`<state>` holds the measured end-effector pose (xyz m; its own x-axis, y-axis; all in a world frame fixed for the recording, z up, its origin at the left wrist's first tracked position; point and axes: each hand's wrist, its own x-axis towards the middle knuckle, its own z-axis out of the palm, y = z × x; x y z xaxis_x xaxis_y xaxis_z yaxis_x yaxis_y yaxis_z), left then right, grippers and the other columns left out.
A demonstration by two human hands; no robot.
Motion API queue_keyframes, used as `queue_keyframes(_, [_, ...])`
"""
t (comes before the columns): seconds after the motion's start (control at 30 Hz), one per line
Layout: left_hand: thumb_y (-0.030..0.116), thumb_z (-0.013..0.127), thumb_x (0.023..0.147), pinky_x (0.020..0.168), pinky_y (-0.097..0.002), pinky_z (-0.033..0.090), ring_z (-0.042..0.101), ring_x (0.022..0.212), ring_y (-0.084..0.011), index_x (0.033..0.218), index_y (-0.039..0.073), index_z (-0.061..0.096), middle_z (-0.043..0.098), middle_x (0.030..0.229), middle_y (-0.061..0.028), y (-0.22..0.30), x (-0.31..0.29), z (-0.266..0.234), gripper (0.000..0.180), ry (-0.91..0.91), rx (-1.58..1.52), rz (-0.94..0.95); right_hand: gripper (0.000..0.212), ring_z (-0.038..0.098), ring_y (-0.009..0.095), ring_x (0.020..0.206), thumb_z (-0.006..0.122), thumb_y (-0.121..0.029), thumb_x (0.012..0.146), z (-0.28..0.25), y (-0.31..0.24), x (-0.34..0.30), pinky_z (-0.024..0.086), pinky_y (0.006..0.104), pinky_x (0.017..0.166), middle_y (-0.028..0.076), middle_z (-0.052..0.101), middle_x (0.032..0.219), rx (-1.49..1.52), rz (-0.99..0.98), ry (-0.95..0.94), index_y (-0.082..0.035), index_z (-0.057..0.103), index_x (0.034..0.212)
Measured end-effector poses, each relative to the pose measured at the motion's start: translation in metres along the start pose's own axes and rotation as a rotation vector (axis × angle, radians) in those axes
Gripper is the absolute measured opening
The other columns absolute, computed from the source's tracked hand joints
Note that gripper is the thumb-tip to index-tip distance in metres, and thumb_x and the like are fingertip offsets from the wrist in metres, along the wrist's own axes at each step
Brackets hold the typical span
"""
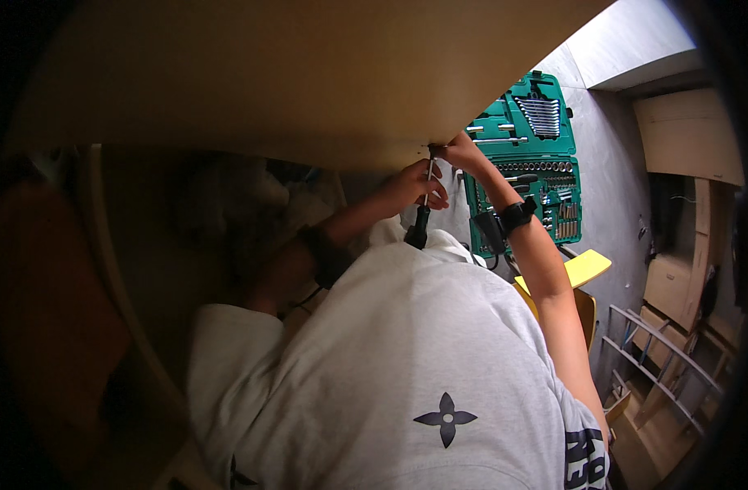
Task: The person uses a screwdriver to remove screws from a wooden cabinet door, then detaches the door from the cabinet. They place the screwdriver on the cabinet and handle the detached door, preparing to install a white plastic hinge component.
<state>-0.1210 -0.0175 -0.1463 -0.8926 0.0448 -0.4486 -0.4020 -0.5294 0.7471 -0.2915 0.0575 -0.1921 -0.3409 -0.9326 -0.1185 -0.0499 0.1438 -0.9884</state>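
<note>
We find the left hand (412, 187) with fingers bent at the screwdriver's (422, 220) slim shaft, below the wooden panel's (308, 90) lower edge; whether they clamp, we cannot tell. We judge the tool light, rigid, best held by its black handle. The right hand (462, 153) is at that edge, its grip unclear.

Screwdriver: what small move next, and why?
Probably check how the screwdriver seats before any turning: its shaft runs toward a dark part by the board, with the left hand at the shaft and the right hand near that part; the seating itself isn't visible.
</note>
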Motion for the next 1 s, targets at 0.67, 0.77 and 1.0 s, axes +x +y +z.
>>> queue_keyframes(0.67, [-0.004,0.047,0.085,0.077,-0.0516,0.052,0.064,0.076,-0.0398,0.091,0.003,0.04,0.056,0.078,-0.0168,-0.068,0.04,-0.061,0.011,0.027,-0.466,-0.107,0.037,0.062,0.028,0.089,0.065,0.001,0.064,0.006,0.059,0.017,0.048,0.0361,0.076,0.016,0.065,0.092,-0.345,0.105,-0.009,0.0,0.06,0.1])
queue_keyframes(0.77, [-0.001,0.052,0.083,0.076,-0.0515,0.05,0.061,0.073,-0.0374,0.09,0.007,0.043,0.056,0.076,-0.015,-0.067,0.045,-0.066,0.014,-0.006,-0.475,-0.133,0.037,0.062,0.027,0.089,0.065,0.001,0.064,0.005,0.06,0.017,0.048,0.0357,0.076,0.016,0.065,0.093,-0.382,0.148,-0.023,0.0,0.06,0.1])
queue_keyframes(1.0, [-0.003,0.052,0.081,0.073,-0.0507,0.048,0.059,0.073,-0.0372,0.091,0.008,0.043,0.055,0.076,-0.0143,-0.065,0.05,-0.063,0.018,0.016,-0.41,-0.196,0.038,0.062,0.028,0.09,0.063,0.001,0.063,0.008,0.052,0.014,0.048,0.0364,0.076,0.016,0.065,0.094,-0.395,0.094,0.023,0.0,0.06,0.1])
